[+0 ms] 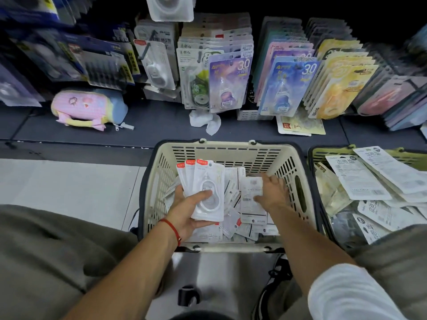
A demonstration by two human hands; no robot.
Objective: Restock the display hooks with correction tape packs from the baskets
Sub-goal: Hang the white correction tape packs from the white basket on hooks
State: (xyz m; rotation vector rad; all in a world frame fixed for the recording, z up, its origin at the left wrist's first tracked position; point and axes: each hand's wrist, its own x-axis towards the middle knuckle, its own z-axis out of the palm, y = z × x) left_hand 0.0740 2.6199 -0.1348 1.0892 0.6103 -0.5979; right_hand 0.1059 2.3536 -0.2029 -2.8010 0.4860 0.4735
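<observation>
Glossy clear-plastic packs (209, 190) are seen in a matt slotted plastic basket (231, 151); a pouch (89, 107) looks soft cloth.

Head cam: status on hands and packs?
Left hand grips fanned correction tape packs. Right hand pinching another pack in cream basket. Nothing blocking.

White correction tape packs (209, 190) w/ red tabs fanned upright over cream basket (231, 150); more packs loose inside; display hooks (145, 50) above.

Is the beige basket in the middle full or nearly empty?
Partly filled: packs cover the beige basket's bottom, its walls bare above.
</observation>
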